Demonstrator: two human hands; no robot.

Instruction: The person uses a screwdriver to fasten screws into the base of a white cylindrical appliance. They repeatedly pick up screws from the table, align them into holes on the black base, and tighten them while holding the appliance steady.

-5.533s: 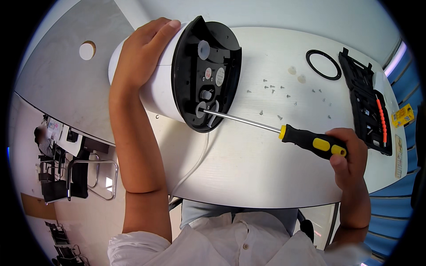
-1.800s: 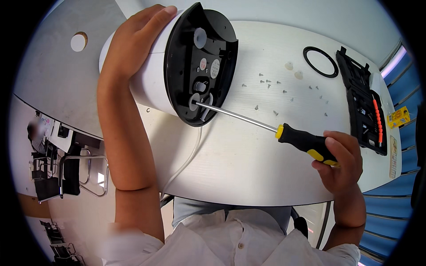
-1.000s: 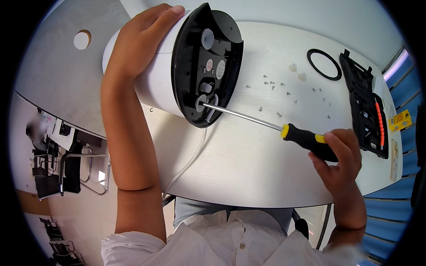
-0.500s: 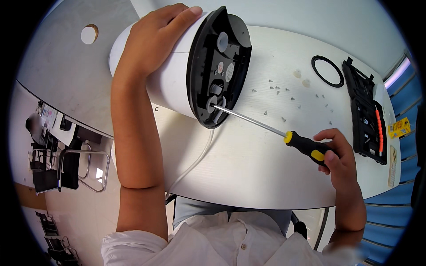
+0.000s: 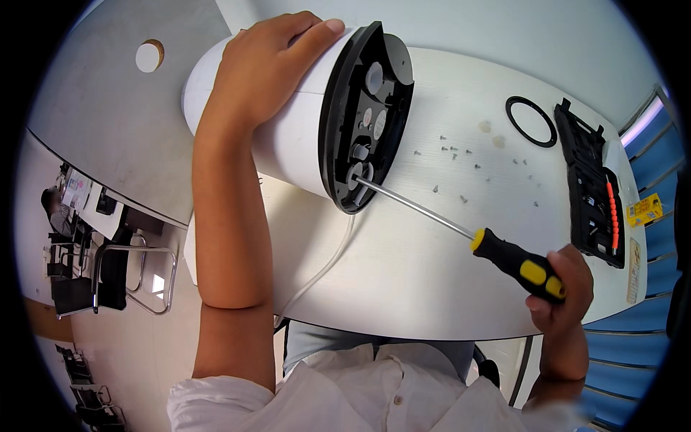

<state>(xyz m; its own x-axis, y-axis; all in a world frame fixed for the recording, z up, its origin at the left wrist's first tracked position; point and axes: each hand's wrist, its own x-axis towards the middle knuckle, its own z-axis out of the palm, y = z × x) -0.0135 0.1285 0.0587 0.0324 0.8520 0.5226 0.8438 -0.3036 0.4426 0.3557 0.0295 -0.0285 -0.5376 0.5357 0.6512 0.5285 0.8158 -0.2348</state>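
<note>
A white rounded appliance [image 5: 294, 144] lies on its side on the table, with its black underside [image 5: 383, 155] facing right. My left hand [image 5: 263, 68] is draped over the top of the white body and holds it, thumb close to the black rim. In my right hand [image 5: 574, 288] is a screwdriver [image 5: 507, 257] with a black and yellow handle, gripped at the butt end. Its long shaft slants up to the left, and the tip sits in a round recess low on the underside. Whether the tip meets a screw is too small to tell.
Several loose screws [image 5: 476, 166] lie scattered on the white table [image 5: 403, 288]. Beyond them are a black ring [image 5: 509, 115], an open black tool case [image 5: 576, 194] with a red flexible shaft [image 5: 613, 216], and a small yellow box [image 5: 643, 209]. A white cord [image 5: 325, 266] runs from the appliance over the near edge.
My right hand has slid back to the butt of the screwdriver handle, moving down and right. In the picture, the appliance and my left hand sit slightly further right and lower.
</note>
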